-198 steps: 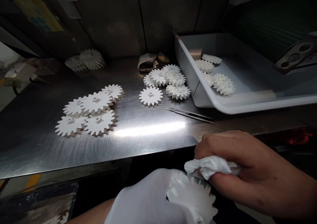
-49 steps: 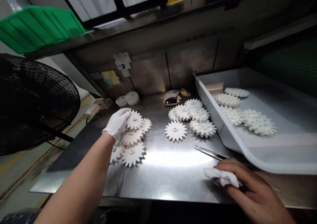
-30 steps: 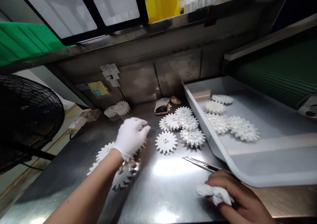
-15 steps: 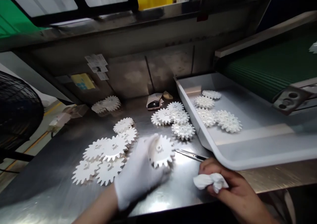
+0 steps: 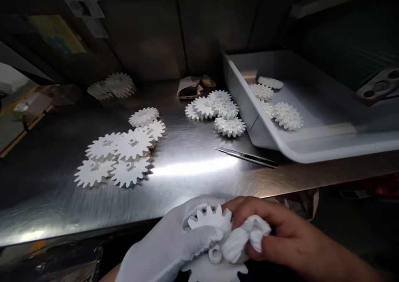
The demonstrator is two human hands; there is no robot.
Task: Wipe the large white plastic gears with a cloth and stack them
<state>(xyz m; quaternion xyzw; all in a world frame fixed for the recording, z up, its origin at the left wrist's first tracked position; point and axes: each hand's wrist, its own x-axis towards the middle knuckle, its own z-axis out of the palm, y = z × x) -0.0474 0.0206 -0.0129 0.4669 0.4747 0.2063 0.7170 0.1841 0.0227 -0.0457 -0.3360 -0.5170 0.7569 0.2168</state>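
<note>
— So, what's in the hands?

— The left hand (image 5: 170, 242), in a white cotton glove, is closed around a white plastic gear (image 5: 209, 219), with the gloved fingers curled against its teeth.

— And the right hand (image 5: 289, 240)?

— It's bare, with the fingers together, clamped on a crumpled white cloth (image 5: 246, 238). The cloth is pressed onto the gear, right beside its round hub (image 5: 215, 253).

— Are the two hands apart?

— No, they're touching, with only the gear and the cloth between them.

— Where's the gear, exactly?

— It's just past the front edge of the steel table (image 5: 193, 190), down near the person's body and not over the tabletop.

— What's on the table?

— On the left, there's a loose group of flat gears (image 5: 132, 144). Near the middle, there's a second pile of gears (image 5: 215, 109). A pair of metal tweezers (image 5: 246, 157) lies just in front of a grey plastic tray (image 5: 311, 157), which has more gears (image 5: 286, 116) in it. At the back, a phone (image 5: 188, 91) sits near the wall.
</note>
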